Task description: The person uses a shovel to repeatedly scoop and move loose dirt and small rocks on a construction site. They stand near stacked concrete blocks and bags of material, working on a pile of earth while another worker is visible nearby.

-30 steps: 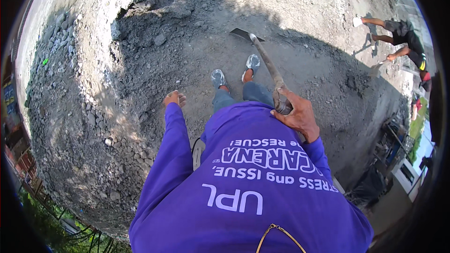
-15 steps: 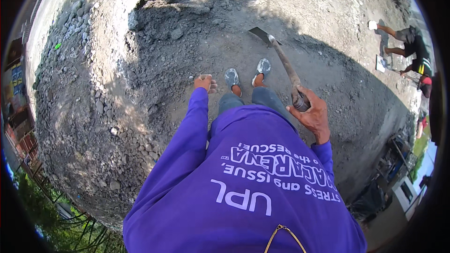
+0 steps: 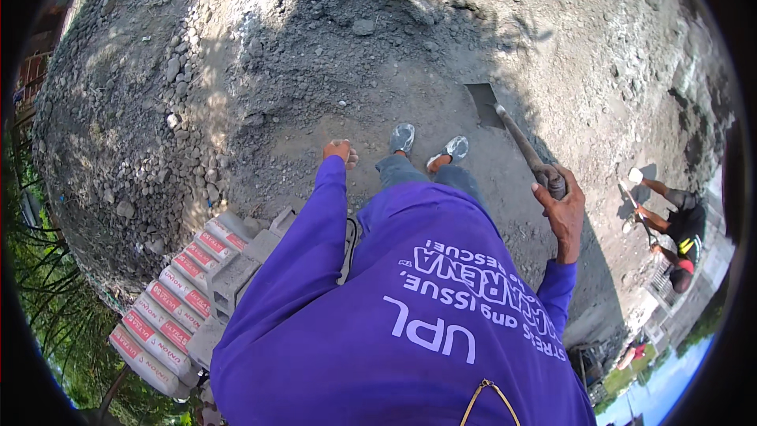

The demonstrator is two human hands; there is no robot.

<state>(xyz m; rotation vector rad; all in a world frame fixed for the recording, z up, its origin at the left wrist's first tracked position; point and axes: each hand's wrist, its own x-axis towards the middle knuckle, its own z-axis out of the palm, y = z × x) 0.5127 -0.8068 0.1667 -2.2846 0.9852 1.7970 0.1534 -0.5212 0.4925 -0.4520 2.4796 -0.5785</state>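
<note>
The right hand [image 3: 564, 213] is gripping the shovel [image 3: 520, 140] at the rear end of its handle, the thumb and fingers closing around the thick grip from either side. The shovel is slanting forward and to the left over the grey ground [image 3: 315, 79], and its flat dark blade [image 3: 480, 102] is showing just inside the edge of the shaded part; whether the blade is touching the soil, I cannot tell. The left hand [image 3: 339, 151] is hanging in front of the body, well apart from the shovel, with its fingers curling inward; how tightly they are pressing against the palm, I cannot tell. Two grey, pale-stained shoes [image 3: 402, 139] are standing on the ground between the left hand and the shovel. Toward the ground's left edge, rounded stones [image 3: 173, 69] are lying scattered, and nearer the body on that side white-and-red bags [image 3: 169, 300] are lying stacked beside grey hollow blocks [image 3: 233, 279]. Near the ground's right edge, a co-worker [image 3: 688, 225] in dark clothes is holding a long-handled tool [image 3: 629, 194].
</note>
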